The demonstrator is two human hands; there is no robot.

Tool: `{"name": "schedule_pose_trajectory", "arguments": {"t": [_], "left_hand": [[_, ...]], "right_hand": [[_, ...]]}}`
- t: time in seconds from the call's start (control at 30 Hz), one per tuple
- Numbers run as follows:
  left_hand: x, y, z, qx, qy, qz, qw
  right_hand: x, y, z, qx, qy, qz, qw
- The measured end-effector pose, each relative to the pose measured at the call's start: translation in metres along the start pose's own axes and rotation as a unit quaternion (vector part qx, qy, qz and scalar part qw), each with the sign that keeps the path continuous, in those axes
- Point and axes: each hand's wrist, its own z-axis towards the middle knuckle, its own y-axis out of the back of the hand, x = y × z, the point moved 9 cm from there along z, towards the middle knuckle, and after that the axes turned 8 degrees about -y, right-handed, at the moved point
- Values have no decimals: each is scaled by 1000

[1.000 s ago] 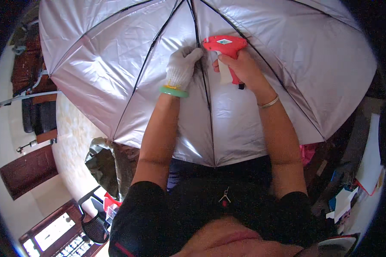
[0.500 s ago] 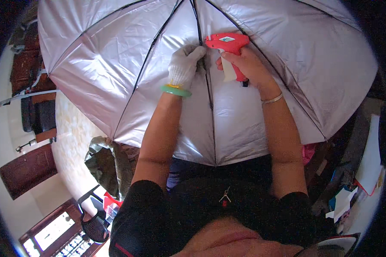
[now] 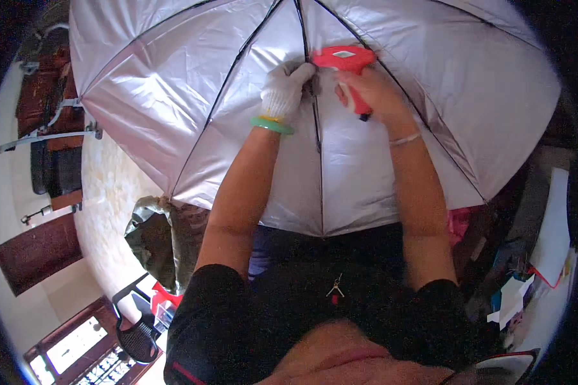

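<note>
The umbrella spreads to both sides of its middle rib. The left hand pinches that rib; just right of it, the right hand clasps the gun. Cloth looks light and slippery, the stiff rib a surer hold.

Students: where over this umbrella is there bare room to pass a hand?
Bare silvery umbrella fabric lies between the thin black left rib and left hem, and between the black right rib and right hem. Crowded: the thin black middle rib, where the white-gloved left grip sits beside the red gun-shaped tool in the bare right grip.
</note>
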Motion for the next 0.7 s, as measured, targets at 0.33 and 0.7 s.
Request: {"name": "schedule_pose_trajectory", "arguments": {"t": [0.33, 0.7], "left_hand": [[-34, -20, -67, -39, -124, 532, 836], [9, -24, -127, -35, -65, 584, 808]], "right_hand": [[-37, 24, -132, 2, 16, 24, 1000], [-44, 8, -112, -42, 83, -175, 980]]}}
